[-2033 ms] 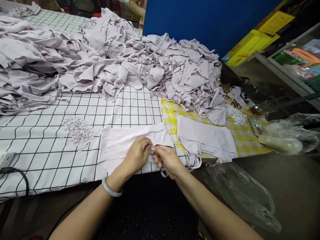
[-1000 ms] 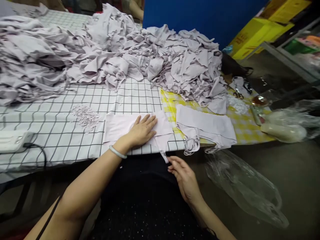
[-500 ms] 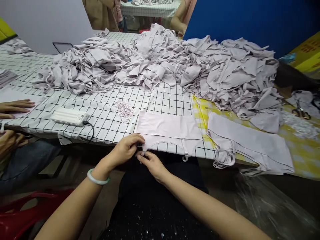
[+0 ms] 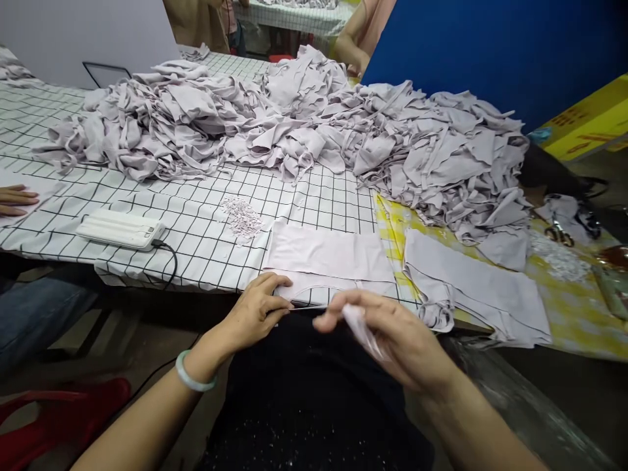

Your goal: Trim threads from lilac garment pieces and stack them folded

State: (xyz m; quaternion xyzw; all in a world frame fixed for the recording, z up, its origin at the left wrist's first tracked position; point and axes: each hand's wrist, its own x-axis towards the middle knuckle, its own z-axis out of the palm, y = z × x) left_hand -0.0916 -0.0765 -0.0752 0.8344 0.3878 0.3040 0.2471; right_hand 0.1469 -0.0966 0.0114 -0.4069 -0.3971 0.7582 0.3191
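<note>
Compared with the frame half a second ago, where both hands were nearly together at the near left corner of the garment (image 4: pixel 331 252), the right grip (image 4: pixel 397 333) has been moved to the right and raised, and a thin pale strap (image 4: pixel 310 308) is now drawn out between the two. Of the co-worker's hands at far left, only one hand (image 4: pixel 17 200) is now seen.

The tabletop (image 4: pixel 338 196) is covered with white checked cloth, partly overlaid on the right by yellow checked cloth (image 4: pixel 387 229). A large fabric heap (image 4: pixel 294 121) is spread beyond both grips; a power bank (image 4: pixel 120 229) and small pale pieces (image 4: pixel 242 219) lie left of and beyond the left grip (image 4: pixel 260 307). A folded stack (image 4: pixel 475 281) is placed right of the right grip. A blue panel (image 4: pixel 481 52) is stood behind, and a red chair (image 4: pixel 63 418) is seen at lower left.

The garment is laid flat just beyond the grips, its near left corner touched by the left grip, by whose closed fingers the strap is pinched. A blurred pale bundle (image 4: pixel 363 330) is held in the curled right grip.
</note>
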